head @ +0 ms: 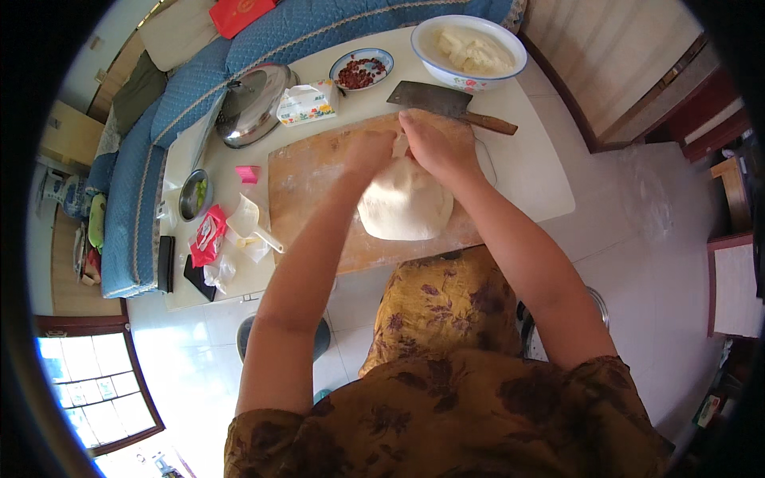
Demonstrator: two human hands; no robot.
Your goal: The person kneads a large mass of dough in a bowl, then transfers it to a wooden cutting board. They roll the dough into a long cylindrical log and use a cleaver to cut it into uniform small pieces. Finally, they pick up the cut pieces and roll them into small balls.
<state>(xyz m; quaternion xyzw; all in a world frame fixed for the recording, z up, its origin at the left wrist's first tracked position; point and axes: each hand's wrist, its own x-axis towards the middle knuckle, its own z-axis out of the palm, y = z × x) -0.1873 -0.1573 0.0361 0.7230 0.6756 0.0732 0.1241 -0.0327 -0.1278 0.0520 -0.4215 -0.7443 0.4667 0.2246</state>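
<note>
A large pale lump of dough [406, 209] lies on a floured wooden board [311, 197] in front of me. My left hand [372, 154] is curled closed at the dough's far edge. Opposite it, my right hand [441, 149] grips the same far edge, its thumb side turned up. A narrow strip of dough shows between the two hands; the fingertips themselves are mostly hidden. Just beyond my right hand, a cleaver [433, 98] with a wooden handle lies across the board's far edge.
Farther back stand an enamel basin [418, 57] holding more dough and a plate [391, 60] of red dried fruit. To the left are a tissue box [308, 104], a metal lid [254, 107], a small bowl [186, 206], a white scoop [244, 220] and a red packet [208, 236].
</note>
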